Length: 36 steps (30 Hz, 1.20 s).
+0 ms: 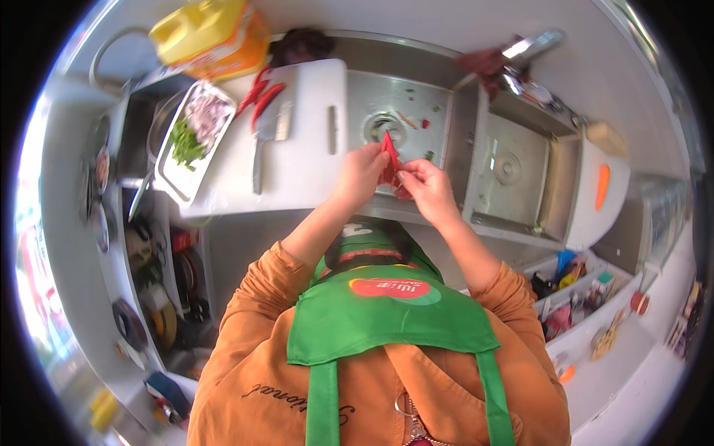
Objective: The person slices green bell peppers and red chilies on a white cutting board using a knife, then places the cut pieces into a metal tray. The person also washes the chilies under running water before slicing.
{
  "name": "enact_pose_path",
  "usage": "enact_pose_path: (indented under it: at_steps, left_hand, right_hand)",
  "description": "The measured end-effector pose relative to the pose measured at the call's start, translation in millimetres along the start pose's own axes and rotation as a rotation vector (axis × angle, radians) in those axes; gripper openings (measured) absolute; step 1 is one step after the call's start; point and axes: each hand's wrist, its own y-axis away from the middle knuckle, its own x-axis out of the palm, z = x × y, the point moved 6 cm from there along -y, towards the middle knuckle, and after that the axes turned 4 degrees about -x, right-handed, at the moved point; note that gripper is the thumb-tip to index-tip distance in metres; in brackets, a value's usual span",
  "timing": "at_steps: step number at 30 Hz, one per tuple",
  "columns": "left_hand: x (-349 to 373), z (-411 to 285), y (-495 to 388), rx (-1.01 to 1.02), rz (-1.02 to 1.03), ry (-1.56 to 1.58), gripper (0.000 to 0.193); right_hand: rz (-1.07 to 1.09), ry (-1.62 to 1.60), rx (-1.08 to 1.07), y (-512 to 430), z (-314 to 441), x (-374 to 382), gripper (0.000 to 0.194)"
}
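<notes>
Over the left sink basin [365,95], my left hand [360,174] grips a red chili pepper [390,149] whose tip points away from me. The thumb and fingers of my right hand [430,188] pinch the near end of the same pepper. More red pepper shows between and below my hands, partly hidden by them. To the left, a white cutting board [309,161] carries a cleaver [272,131] lying flat, its dark handle towards me. Red chili peppers [268,105] lie beside and against its blade.
A metal tray [192,187] of chopped purplish onion and greens rests at the board's left. Behind it stands a yellow jug [215,44]. Scraps surround the basin's drain [385,128]. A second basin [513,167], a faucet [530,47] and a carrot [602,187] are on the right.
</notes>
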Motion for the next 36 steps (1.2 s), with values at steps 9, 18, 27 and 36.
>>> enact_pose_path:
  at_steps: [9,18,27,36]
  left_hand:
    - [-226,-46,84,0.082,-0.739,-0.78,0.019]
    - [-322,-8,91,0.186,-0.618,-0.93,0.012]
    - [-292,-13,59,0.522,-0.399,-0.831,0.012]
    - [-268,2,58,0.71,-0.426,-1.342,0.03]
  right_hand:
    - [0.194,0.495,-0.233,-48,36,164,0.047]
    - [0.199,0.927,0.028,-89,21,318,0.087]
    - [-0.067,1.183,-0.092,-67,44,248,0.047]
    - [0.006,1.482,-0.129,-34,118,145,0.036]
